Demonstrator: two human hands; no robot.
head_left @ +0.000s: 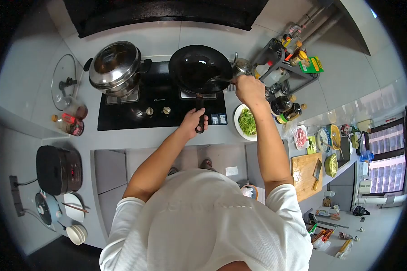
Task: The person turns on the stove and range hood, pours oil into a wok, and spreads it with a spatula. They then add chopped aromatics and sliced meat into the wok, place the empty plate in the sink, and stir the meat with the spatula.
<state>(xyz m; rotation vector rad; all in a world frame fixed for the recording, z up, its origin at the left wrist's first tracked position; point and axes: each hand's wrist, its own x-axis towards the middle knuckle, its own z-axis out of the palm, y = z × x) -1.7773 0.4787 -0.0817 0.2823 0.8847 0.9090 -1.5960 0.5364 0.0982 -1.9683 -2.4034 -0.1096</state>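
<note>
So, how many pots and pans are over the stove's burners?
2. A lidded steel pot is on the left, and a black wok is on the right, its handle gripped by the left hand. None seems hidden there.

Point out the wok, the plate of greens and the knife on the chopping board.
Wok [196, 67]: head view, on its dark inner surface.
Plate [236, 122]: head view, on its white left rim.
Knife [318, 169]: head view, on its blade.
</note>
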